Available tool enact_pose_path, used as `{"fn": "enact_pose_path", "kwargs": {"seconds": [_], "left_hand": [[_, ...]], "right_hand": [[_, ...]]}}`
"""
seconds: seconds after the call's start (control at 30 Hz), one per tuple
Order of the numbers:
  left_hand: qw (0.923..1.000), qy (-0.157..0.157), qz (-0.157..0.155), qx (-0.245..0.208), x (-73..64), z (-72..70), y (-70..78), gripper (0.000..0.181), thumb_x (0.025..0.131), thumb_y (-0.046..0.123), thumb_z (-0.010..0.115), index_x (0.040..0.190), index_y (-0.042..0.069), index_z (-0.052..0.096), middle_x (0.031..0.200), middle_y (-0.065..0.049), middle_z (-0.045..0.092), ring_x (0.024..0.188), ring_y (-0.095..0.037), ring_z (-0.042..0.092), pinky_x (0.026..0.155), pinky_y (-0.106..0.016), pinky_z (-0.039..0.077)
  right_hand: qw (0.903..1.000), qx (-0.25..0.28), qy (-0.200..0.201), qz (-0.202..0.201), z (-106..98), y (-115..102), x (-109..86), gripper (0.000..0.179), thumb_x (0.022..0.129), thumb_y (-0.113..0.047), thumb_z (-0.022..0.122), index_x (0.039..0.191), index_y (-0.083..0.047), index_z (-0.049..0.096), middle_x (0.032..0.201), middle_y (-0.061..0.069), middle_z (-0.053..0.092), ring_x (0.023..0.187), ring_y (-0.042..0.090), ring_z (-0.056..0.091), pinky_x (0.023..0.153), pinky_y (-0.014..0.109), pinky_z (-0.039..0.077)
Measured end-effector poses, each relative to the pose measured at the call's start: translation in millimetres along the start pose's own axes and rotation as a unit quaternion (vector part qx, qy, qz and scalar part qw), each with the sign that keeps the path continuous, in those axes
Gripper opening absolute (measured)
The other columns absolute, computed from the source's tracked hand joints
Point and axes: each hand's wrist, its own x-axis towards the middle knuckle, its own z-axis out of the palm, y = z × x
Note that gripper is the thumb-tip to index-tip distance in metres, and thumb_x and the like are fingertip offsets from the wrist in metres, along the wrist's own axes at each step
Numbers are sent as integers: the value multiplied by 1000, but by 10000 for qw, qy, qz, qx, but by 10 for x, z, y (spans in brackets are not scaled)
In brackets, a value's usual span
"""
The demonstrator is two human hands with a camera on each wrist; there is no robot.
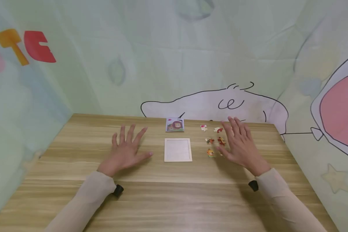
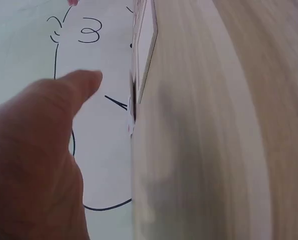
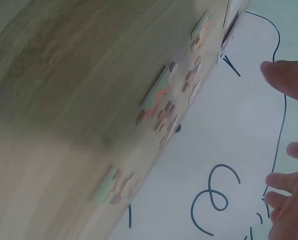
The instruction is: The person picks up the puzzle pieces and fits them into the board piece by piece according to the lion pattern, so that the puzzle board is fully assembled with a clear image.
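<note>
My left hand is spread over the table to the left of a square wooden puzzle frame, holding nothing. On the right, my right hand hovers with straight fingers above loose jigsaw pieces and hides some of them. The pieces lie in rows, and in the right wrist view a green-edged piece rests flat on the wood. Behind the frame is a small picture card with a lion on it. The left wrist view shows the thumb held apart from the frame.
A wooden table reaches back to a pale green cloth backdrop printed with cartoon drawings. Dark wrist cameras show under both sleeves, such as the left one.
</note>
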Motion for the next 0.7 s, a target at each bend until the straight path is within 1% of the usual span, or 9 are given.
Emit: {"fn": "enact_pose_path", "kwargs": {"seconds": [0.07, 0.17, 0.3, 0.4, 0.43, 0.53, 0.7], "left_hand": [[9993, -210, 75, -310, 37, 38, 12, 100, 99, 72, 59, 174, 32, 6, 181, -23, -5, 163, -58, -17, 123, -82, -8], [9971, -311, 239, -653, 92, 107, 20, 100, 100, 69, 61, 175, 31, 6, 182, -23, -1, 164, -58, -13, 124, -82, -5], [9912, -337, 644, -1108, 184, 228, 39, 96, 99, 62, 64, 174, 29, 14, 180, -27, 8, 163, -62, -3, 122, -84, 4], [9852, -503, 901, -1368, 260, 319, 61, 93, 98, 66, 63, 173, 32, 19, 179, -27, 12, 162, -64, 1, 119, -86, 9], [9844, -562, 936, -1379, 292, 362, 54, 92, 98, 69, 62, 172, 35, 20, 179, -26, 12, 162, -63, 1, 119, -86, 9], [9821, -694, 937, -1477, 328, 418, 77, 92, 96, 76, 59, 171, 38, 23, 180, -23, 10, 163, -61, -1, 119, -84, 7], [9839, -743, 885, -1365, 340, 445, 110, 92, 95, 80, 56, 170, 35, 29, 181, -23, 7, 163, -60, -3, 120, -82, 3]], "right_hand": [[9996, 201, 190, -101, 25, -6, 35, 91, 92, -44, 76, 162, -4, 35, 167, 30, 37, 155, 52, 33, 123, 71, 28], [9972, 462, 503, -304, 65, -17, 93, 83, 92, -38, 77, 158, -1, 41, 162, 29, 46, 149, 50, 42, 120, 70, 35], [9921, 725, 885, -505, 122, -26, 171, 74, 92, -30, 77, 153, 2, 49, 153, 28, 55, 140, 48, 53, 115, 68, 43], [9888, 876, 1082, -542, 176, -22, 224, 71, 91, -28, 77, 149, 5, 53, 148, 28, 60, 134, 49, 59, 113, 66, 46], [9880, 934, 1109, -534, 194, -21, 239, 70, 91, -27, 77, 149, 5, 53, 147, 28, 61, 132, 49, 60, 112, 65, 47], [9873, 1066, 1078, -476, 242, -18, 270, 69, 93, -28, 76, 149, 6, 53, 146, 28, 63, 130, 49, 62, 112, 64, 48], [9884, 1206, 878, -284, 281, -8, 285, 67, 96, -29, 73, 150, 4, 52, 146, 25, 64, 129, 47, 63, 112, 62, 48]]}}
